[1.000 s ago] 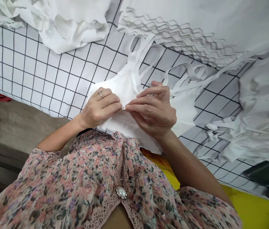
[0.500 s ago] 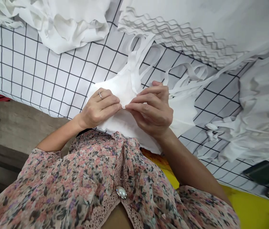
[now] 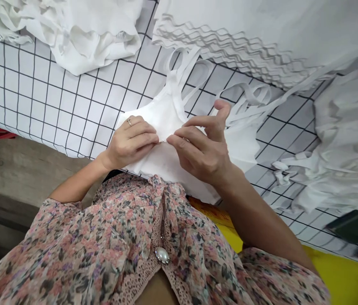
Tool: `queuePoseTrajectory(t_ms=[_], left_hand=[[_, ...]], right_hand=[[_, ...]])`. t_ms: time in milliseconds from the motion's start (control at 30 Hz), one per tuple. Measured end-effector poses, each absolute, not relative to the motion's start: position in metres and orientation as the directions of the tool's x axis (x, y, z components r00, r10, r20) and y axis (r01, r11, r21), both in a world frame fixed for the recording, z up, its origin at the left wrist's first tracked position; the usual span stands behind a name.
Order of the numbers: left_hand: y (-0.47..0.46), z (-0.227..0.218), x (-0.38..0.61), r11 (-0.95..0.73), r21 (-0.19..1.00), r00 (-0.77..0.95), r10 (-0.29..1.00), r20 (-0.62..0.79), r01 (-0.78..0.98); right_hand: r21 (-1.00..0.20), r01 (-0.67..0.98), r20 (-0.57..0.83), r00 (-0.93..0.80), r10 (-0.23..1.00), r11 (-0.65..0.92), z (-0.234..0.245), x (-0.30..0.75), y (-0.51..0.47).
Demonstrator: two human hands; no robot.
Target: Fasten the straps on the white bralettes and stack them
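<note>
A white strappy garment, which looks like a camisole or bra top (image 3: 162,114), lies on the table in front of me, its straps pointing away. My left hand (image 3: 134,139), with a ring on one finger, pinches the fabric near the garment's middle. Close beside it, my right hand (image 3: 202,146) pinches the same fabric between thumb and fingertips, its little finger raised. A small ridge of cloth shows between the two pinches. Whatever finer detail lies under the fingertips is hidden. Another white strappy garment (image 3: 242,142) lies partly behind my right hand.
A grid-patterned cloth (image 3: 70,99) covers the table. Stacked white pieces with wavy edges (image 3: 223,42) lie at the back. Crumpled white fabric (image 3: 92,38) is at the back left, and more white garments (image 3: 340,156) lie on the right. A dark green object (image 3: 353,228) sits at the lower right.
My right hand's little finger has lifted higher, and the pinching fingertips have shifted slightly. Both hands stay on the garment. The whole view has shifted a little.
</note>
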State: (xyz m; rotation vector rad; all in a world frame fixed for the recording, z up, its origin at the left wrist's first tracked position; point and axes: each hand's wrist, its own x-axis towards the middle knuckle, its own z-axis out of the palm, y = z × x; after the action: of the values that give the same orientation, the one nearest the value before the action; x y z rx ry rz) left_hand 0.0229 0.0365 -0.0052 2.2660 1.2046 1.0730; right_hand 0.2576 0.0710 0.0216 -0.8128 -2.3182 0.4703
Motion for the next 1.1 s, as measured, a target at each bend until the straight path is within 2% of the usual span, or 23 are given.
queuePoseTrajectory(t_ms=[133,233,333,567,733,800,933,1000,1100], left_hand=[[0.044,0.003,0.019,-0.55,0.695,0.326,0.835,0.443,0.463],[0.049,0.008,0.015,-0.531,0.727,0.357,0.843,0.402,0.436],[0.051,0.01,0.013,-0.491,0.765,0.378,0.859,0.345,0.418],[0.053,0.011,0.01,-0.401,0.821,0.344,0.899,0.269,0.406],[0.061,0.019,0.004,-0.281,0.868,0.377,0.918,0.119,0.41],[0.065,0.023,0.001,-0.259,0.846,0.37,0.926,0.079,0.466],[0.071,0.028,-0.005,-0.22,0.705,0.339,0.94,-0.031,0.674],[0.073,0.027,-0.008,-0.218,0.654,0.345,0.936,-0.071,0.724],[0.075,0.021,-0.013,-0.248,0.598,0.349,0.935,-0.057,0.762]], right_hand=[[-0.595,0.454,0.215,-0.705,0.675,0.663,0.03,0.253,0.085],[-0.671,0.426,0.137,-0.733,0.666,0.607,0.03,0.248,0.099],[-0.691,0.408,0.075,-0.781,0.62,0.597,0.031,0.242,0.112],[-0.696,0.311,-0.054,-0.922,0.384,0.648,0.03,0.228,0.143],[-0.773,0.291,-0.081,-0.926,0.368,0.563,0.03,0.229,0.178],[-0.774,0.312,-0.086,-0.914,0.397,0.551,0.03,0.231,0.194],[-0.704,0.378,-0.095,-0.889,0.448,0.601,0.025,0.232,0.225],[-0.673,0.395,-0.075,-0.878,0.473,0.626,0.02,0.229,0.238],[-0.625,0.423,-0.03,-0.853,0.521,0.657,0.019,0.225,0.248]])
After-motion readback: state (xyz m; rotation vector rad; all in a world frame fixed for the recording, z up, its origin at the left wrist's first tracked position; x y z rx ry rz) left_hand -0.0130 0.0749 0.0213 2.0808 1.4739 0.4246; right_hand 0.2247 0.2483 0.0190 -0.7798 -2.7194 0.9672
